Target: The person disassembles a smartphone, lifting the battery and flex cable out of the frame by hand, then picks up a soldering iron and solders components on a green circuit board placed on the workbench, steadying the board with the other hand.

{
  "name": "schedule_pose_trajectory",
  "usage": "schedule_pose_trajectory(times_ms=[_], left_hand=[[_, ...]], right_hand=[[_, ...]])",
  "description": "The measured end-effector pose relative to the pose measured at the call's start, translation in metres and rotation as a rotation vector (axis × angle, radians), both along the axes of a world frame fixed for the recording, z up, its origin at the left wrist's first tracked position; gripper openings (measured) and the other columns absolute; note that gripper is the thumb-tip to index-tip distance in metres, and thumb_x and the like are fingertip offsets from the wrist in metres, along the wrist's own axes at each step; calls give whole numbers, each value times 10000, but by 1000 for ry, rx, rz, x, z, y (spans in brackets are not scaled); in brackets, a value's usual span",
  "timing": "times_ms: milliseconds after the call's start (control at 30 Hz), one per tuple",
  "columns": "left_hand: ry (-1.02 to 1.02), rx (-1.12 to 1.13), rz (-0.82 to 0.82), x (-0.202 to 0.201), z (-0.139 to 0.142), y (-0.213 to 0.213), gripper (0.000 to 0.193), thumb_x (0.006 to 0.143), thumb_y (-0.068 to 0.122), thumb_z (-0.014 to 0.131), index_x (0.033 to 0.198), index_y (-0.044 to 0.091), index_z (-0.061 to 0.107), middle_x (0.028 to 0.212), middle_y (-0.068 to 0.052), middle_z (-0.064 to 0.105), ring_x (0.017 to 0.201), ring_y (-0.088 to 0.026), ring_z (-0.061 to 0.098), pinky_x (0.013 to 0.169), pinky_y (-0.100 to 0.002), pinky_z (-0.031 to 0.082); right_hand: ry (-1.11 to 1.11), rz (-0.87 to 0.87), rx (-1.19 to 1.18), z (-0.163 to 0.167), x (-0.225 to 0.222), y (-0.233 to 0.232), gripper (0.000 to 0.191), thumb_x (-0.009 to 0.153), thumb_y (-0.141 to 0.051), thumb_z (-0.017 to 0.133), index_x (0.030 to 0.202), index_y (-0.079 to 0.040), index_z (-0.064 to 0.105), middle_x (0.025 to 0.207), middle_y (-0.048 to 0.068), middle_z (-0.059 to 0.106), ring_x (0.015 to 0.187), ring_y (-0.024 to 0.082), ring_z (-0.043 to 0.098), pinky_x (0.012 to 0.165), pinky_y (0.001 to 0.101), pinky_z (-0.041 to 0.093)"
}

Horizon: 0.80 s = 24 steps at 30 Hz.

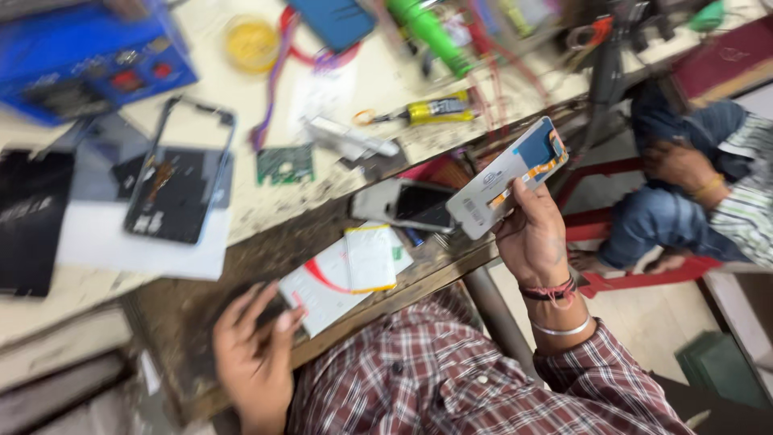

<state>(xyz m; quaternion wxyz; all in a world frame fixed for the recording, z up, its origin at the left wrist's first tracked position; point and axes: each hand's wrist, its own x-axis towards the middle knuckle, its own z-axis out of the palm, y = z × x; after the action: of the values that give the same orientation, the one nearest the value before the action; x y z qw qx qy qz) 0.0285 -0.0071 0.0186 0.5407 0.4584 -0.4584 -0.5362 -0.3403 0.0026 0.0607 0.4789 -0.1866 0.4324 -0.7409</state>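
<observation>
The right hand [531, 234] pinches a grey rectangular phone screen panel with an orange flex strip [507, 177], lifted off the desk's near edge for inspection. The left hand [254, 346], fingers loosely curled, rests at the near edge on a white card [322, 294]. Next, seemingly, fitting it, needing careful alignment.

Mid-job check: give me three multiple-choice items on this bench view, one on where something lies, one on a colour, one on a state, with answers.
1. Where is the green circuit board?
A. On the workbench
B. On the floor
C. In the left hand

2. What colour is the round tub at the top of the bench?
A. Yellow
B. White
C. Black

3. What is the right hand doing?
A. Resting empty
B. Holding up a flat phone panel
C. Gripping the glue tube

Answers: 1 A, it lies flat on the benchtop; 2 A, tub and contents look yellow; 3 B, the fingers pinch the panel's lower end, raised off the bench.
</observation>
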Motion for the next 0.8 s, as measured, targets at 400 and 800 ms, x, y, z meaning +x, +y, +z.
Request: schedule_pose_trajectory(times_ms=[400,800], left_hand=[[-295,108,-180,37,-81,-30,561,917,100,659,1361,-149,424,1178,-337,696,933,-358,771,844,-412,640],[-237,508,-419,21,-71,-73,629,886,171,684,1368,-127,411,1157,-342,704,992,-353,773,893,-444,620]], right_hand=[[150,-260,-107,-39,-107,18,317,990,58,727,1257,-56,599,1086,52,692,892,142,666,778,317,552],[86,-512,1,-14,-140,26,342,905,13,697,1214,-102,603,1113,10,705,991,145,701,875,313,580]])
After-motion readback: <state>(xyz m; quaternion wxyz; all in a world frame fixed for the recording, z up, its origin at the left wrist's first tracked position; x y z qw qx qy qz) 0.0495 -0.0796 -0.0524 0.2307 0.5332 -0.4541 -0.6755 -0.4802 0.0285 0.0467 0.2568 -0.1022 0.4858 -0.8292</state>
